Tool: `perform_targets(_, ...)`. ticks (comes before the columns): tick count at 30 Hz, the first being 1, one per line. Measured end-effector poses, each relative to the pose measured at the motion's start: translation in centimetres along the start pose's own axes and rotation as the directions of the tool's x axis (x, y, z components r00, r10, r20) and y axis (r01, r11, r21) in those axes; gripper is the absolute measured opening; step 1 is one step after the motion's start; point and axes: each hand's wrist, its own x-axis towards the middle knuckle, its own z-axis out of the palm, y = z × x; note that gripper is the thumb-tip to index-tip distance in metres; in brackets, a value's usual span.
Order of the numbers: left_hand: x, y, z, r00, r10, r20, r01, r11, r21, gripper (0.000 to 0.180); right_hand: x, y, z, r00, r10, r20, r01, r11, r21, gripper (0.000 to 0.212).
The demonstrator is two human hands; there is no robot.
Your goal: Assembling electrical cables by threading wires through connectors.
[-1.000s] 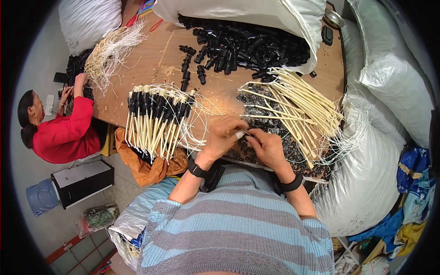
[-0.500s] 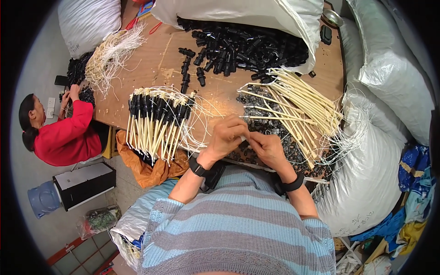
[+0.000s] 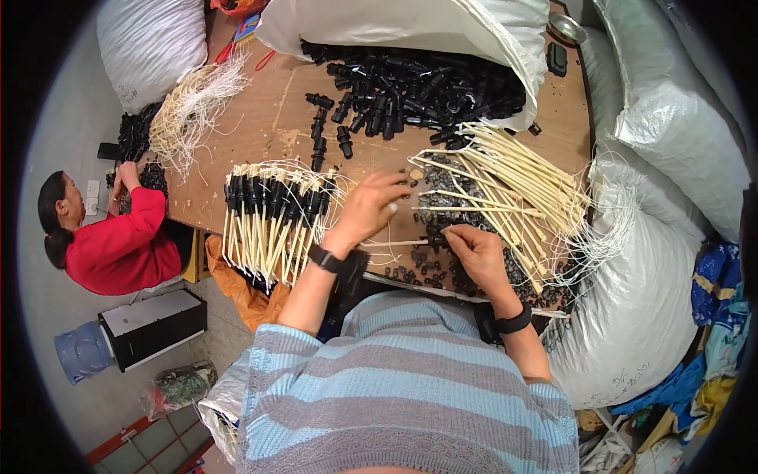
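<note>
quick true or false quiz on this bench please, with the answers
1. Black fittings lie at the mouth of a white sack. True.
2. The left hand is clenched into a fist. False: the left hand is open, its fingers extended.
3. The right hand has its fingertips at a dark fitting. True.
4. The loose pale rods lie on the left side of the table. False: they lie on its right side.
5. The co-worker wears a red top. True.
</note>
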Motion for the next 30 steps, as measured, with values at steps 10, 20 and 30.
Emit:
perform_targets(10, -1.2, 7.4, 0.9, 0.914, -0.404, 0.038, 0.365, 0.778, -0.512, 0.03, 1.0, -0.7, 1.2, 0.997, -0.025, 0.074, 0.033, 0.993, -0.111, 0.017)
perform_targets(20, -1.9, 6.8, 2.2, 0.843, -0.526, 0.113, 0.424, 0.521, -0.74, 0.033, 0.6, -1.7, 1.3, 0.999, 0.013, 0.035, -0.015, 0.999, 0.049, 0.014)
perform_targets(30, 0.2, -1.5, 1.2, 0.956, -0.199, -0.217, 0.205, 0.979, 0.005, 0.04, 0.6, -1.0, 0.9, 0.997, 0.075, -0.011, -0.074, 0.997, 0.023, 0.014)
